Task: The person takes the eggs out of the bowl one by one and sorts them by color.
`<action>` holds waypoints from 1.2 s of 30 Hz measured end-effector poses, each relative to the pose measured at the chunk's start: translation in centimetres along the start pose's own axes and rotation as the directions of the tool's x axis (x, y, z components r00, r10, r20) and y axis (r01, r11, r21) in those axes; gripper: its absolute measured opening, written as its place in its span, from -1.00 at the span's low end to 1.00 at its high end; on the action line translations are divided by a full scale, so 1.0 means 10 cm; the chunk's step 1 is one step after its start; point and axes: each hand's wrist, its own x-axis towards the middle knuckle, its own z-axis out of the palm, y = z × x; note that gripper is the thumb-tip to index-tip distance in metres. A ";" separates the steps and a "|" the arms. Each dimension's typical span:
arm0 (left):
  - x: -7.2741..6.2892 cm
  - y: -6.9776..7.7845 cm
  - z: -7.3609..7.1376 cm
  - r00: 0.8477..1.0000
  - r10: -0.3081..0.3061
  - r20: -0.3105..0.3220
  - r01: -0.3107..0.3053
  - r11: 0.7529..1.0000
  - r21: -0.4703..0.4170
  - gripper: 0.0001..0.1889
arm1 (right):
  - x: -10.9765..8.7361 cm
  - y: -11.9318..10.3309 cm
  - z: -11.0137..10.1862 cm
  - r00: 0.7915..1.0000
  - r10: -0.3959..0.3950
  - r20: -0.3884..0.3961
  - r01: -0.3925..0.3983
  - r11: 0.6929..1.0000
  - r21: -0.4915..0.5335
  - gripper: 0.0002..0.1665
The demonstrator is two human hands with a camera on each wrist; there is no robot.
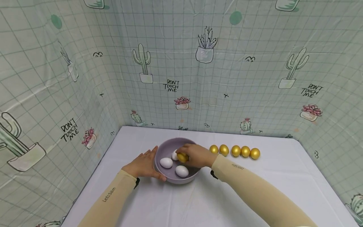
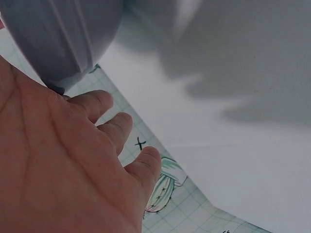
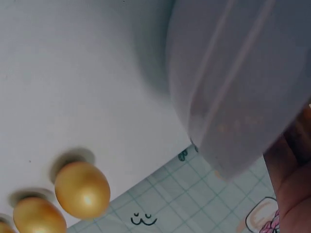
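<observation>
A purple-grey bowl (image 1: 177,181) stands on the white table with 3 white eggs in it, one of them a white egg (image 1: 181,171) near its front. My right hand (image 1: 198,155) reaches over the bowl's right rim and grips a golden egg (image 1: 182,157) inside. The white egg farthest back is partly hidden behind that hand. Against the bowl's left side rests my left hand (image 1: 145,164), thumb at the front rim and fingers spread. In the left wrist view, the left hand (image 2: 73,155) has its palm beside the bowl's outer wall (image 2: 73,34).
Several golden eggs (image 1: 236,151) lie in a row to the right of the bowl, toward the back of the table (image 1: 283,189). A cloth backdrop (image 1: 215,78) with cactus drawings rises behind and at both sides.
</observation>
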 end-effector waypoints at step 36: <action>0.03 -0.04 0.02 1.000 0.000 -0.011 0.000 1.000 0.010 0.52 | -0.89 0.50 -0.52 0.968 0.037 -0.247 -0.013 0.995 0.096 -0.34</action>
